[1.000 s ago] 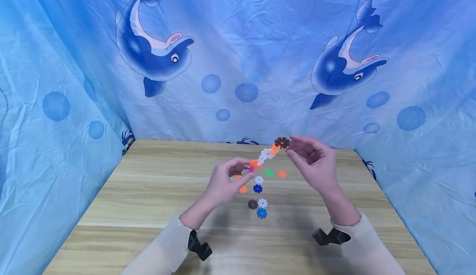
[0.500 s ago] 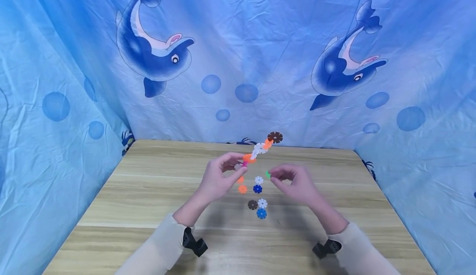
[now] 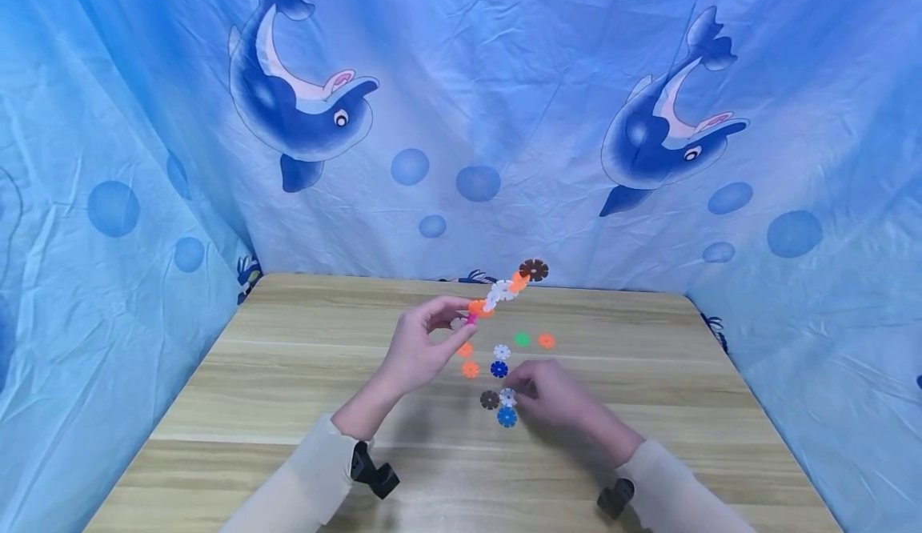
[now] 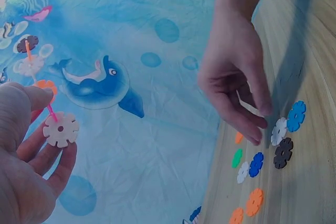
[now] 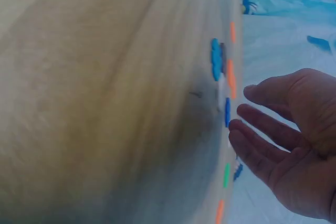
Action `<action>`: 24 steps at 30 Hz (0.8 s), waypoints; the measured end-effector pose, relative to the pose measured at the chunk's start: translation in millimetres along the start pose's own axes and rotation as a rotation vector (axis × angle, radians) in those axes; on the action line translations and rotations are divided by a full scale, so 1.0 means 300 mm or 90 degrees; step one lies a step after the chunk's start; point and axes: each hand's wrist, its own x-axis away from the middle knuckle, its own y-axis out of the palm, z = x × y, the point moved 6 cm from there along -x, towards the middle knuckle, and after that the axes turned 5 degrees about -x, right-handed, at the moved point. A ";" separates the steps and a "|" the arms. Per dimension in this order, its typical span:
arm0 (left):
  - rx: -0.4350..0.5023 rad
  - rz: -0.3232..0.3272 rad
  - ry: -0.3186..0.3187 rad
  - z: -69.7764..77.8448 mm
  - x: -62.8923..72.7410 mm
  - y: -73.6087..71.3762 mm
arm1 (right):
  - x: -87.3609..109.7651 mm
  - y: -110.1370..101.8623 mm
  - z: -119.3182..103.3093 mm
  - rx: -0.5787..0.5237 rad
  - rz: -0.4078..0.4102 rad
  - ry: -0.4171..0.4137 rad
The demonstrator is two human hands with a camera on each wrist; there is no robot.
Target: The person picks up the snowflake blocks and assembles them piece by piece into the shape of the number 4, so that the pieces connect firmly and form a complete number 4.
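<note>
My left hand (image 3: pixel 421 350) pinches a joined chain of notched plastic discs, held above the table. The chain climbs to the right through pink, orange and white pieces to a brown disc (image 3: pixel 534 270) at its far end. In the left wrist view, a white disc (image 4: pixel 61 129) of the chain sits by the fingers. My right hand (image 3: pixel 556 394) is low over the table beside a loose white disc (image 3: pixel 507 397). Its thumb and fingers are apart with nothing between them in the right wrist view. Whether a fingertip touches the disc, I cannot tell.
A brown disc (image 3: pixel 490 399) and a light blue disc (image 3: pixel 507 417) lie by the loose white one. Farther back on the wooden table (image 3: pixel 288 397) are a dark blue disc (image 3: pixel 499 369), a green disc (image 3: pixel 522 339) and several others. A blue dolphin-print curtain (image 3: pixel 461 101) surrounds the table.
My right hand has left the chain's brown end, passed over the green disc and come down towards the nearer discs. The left hand has shifted slightly left, still holding the chain.
</note>
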 end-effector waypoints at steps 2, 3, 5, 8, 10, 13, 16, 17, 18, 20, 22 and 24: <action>-0.007 0.002 0.005 0.000 0.001 0.002 | 0.000 0.016 0.008 0.024 -0.004 -0.003; -0.011 0.002 0.006 -0.001 0.001 0.003 | -0.001 0.022 0.011 0.030 -0.005 -0.003; -0.016 0.003 0.007 -0.003 0.001 0.004 | -0.001 0.033 0.014 0.031 -0.004 -0.007; -0.020 0.002 0.002 -0.007 0.001 0.007 | 0.001 0.046 0.009 0.010 -0.007 -0.016; -0.015 0.000 0.002 -0.008 0.000 0.007 | 0.001 0.052 0.001 -0.002 -0.016 -0.022; -0.010 -0.001 0.009 -0.007 -0.002 0.009 | 0.000 0.062 -0.006 -0.003 -0.033 -0.028; -0.009 -0.001 0.017 -0.004 -0.003 0.009 | 0.000 0.066 -0.006 0.011 -0.038 -0.029; -0.009 0.000 0.017 -0.003 -0.003 0.009 | 0.001 0.067 -0.004 0.017 -0.037 -0.026; -0.008 0.000 0.016 -0.003 -0.003 0.010 | 0.001 0.068 -0.002 0.022 -0.036 -0.024; -0.007 0.001 0.011 -0.004 -0.003 0.010 | 0.002 0.067 -0.002 0.033 -0.032 -0.026; -0.005 0.001 0.006 -0.005 -0.004 0.010 | 0.003 0.066 -0.005 0.044 -0.032 -0.031; -0.005 0.001 0.005 -0.006 -0.005 0.011 | 0.004 0.065 -0.011 0.049 -0.033 -0.036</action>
